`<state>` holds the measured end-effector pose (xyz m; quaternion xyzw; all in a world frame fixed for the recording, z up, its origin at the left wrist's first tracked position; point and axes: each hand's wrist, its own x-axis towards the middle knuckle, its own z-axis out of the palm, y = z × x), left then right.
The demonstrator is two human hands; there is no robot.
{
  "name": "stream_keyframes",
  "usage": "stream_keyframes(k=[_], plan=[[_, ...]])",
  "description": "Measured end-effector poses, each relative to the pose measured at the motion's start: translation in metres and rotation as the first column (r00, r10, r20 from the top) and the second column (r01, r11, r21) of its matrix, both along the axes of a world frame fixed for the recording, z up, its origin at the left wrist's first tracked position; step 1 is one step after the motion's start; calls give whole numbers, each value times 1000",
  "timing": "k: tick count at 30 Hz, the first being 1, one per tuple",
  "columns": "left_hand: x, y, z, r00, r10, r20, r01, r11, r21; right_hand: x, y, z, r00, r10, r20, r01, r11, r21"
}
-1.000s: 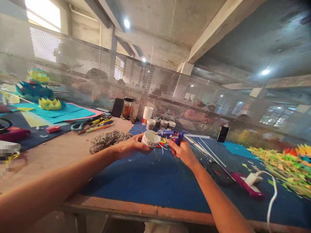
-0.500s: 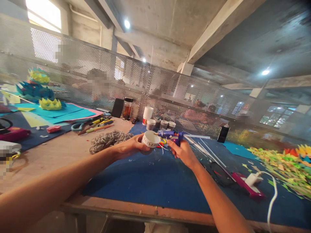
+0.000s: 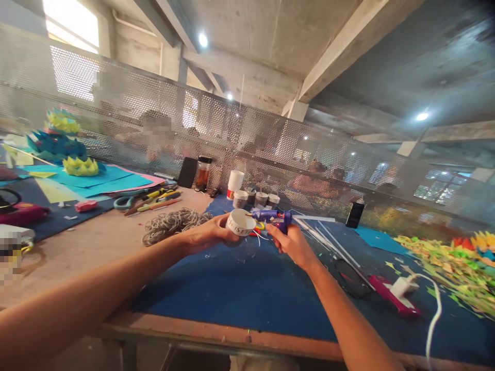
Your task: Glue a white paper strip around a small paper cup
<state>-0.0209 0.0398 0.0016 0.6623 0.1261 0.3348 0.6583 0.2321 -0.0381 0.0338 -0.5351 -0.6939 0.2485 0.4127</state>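
My left hand (image 3: 207, 234) is closed around a small white paper cup (image 3: 240, 224) with dark lettering, held tilted above the blue felt sheet (image 3: 247, 288). My right hand (image 3: 292, 242) grips a blue hot glue gun (image 3: 273, 216), its nozzle pointing left at the cup's rim. Both hands hover over the middle of the wooden table (image 3: 96, 242). A heap of grey string (image 3: 170, 222) lies just left of my left hand.
Behind the hands stand a white cup (image 3: 234, 183), small grey cups (image 3: 257, 197) and a jar (image 3: 202, 173). Glue sticks (image 3: 328, 238), a phone (image 3: 355, 214), a white charger with cable (image 3: 404, 285) and colourful paper cuttings (image 3: 452, 263) lie right. Scissors (image 3: 129, 200) and cyan paper (image 3: 96, 178) lie left. People sit beyond a perforated metal screen (image 3: 247, 139).
Hardly anything has moved: both hands keep holding the cup and the glue gun together, drifting very slightly.
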Motion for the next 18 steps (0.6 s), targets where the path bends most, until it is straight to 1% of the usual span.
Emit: stream_keyframes(k=[8,18], plan=[[0,1,-2,1000,-13,5,13,1000,-3,1,0,0,1000,12,21,-12,1000,9],[0,-3,3,1000,-11,-1,11,1000,0,1,-2,1,1000,1,23,-1,1000,1]])
